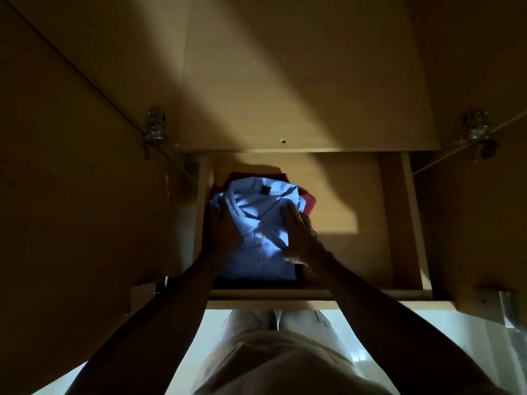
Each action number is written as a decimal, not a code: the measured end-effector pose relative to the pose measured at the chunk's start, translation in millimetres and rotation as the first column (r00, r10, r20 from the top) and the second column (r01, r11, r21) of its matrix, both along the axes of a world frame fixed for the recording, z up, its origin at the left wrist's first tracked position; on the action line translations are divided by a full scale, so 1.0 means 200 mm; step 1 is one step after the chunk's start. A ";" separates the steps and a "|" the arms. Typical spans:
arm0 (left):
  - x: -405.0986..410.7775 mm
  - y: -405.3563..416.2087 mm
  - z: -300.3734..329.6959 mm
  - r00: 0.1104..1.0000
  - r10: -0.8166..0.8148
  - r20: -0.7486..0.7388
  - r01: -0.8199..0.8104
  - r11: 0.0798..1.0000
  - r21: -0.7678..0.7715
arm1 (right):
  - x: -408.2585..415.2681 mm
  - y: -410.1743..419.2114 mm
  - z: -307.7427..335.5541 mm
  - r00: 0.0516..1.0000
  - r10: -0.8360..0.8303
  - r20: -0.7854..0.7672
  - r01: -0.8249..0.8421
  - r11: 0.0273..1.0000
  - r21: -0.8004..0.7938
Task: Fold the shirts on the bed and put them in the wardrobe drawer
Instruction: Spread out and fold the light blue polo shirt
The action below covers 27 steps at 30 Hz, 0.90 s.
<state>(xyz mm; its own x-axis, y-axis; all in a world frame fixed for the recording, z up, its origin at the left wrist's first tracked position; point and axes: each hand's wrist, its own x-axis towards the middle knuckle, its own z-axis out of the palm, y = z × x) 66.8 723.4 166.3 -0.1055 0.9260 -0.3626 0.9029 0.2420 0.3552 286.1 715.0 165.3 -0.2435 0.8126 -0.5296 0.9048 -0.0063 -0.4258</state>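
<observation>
Your left hand (225,223) and right hand (299,238) lie flat and apart on a folded light blue shirt (256,223), fingers straight, pressing its left and right edges and gripping nothing. The shirt sits in the left part of the open wardrobe drawer (368,195), collar toward the far side, on top of a red garment (309,202) whose edge shows at the far right of the pile. A dark edge shows at the pile's near side; what it belongs to cannot be told. At least two pieces appear stowed, this one being settled into place. The bed is out of view, so you cannot tell how many shirts remain. The drawer is not yet closed.
</observation>
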 end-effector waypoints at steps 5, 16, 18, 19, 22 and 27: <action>0.07 0.01 0.07 0.990 0.125 0.067 -0.118 0.988 -0.096 | 0.02 -0.03 0.04 0.996 -0.049 -0.079 0.051 0.999 0.019; 0.14 -0.27 0.22 0.947 -0.027 0.319 -0.074 0.951 0.301 | 0.10 -0.49 0.37 0.859 -0.463 -0.220 0.506 0.836 0.215; 0.18 -0.39 0.29 0.928 -0.100 0.359 -0.025 0.944 0.328 | 0.12 -0.68 0.42 0.812 -0.516 -0.273 0.578 0.776 0.252; 0.19 -0.44 0.31 0.917 -0.120 0.382 -0.006 0.949 0.314 | 0.13 -0.76 0.44 0.792 -0.529 -0.303 0.605 0.746 0.279; 0.21 -0.64 0.42 0.896 -0.216 0.389 0.079 0.938 0.338 | 0.16 -1.08 0.51 0.737 -0.587 -0.336 0.676 0.650 0.347; 0.26 -0.90 0.51 0.839 -0.378 0.392 0.250 0.907 0.340 | 0.19 -1.60 0.54 0.593 -0.732 -0.336 0.803 0.505 0.316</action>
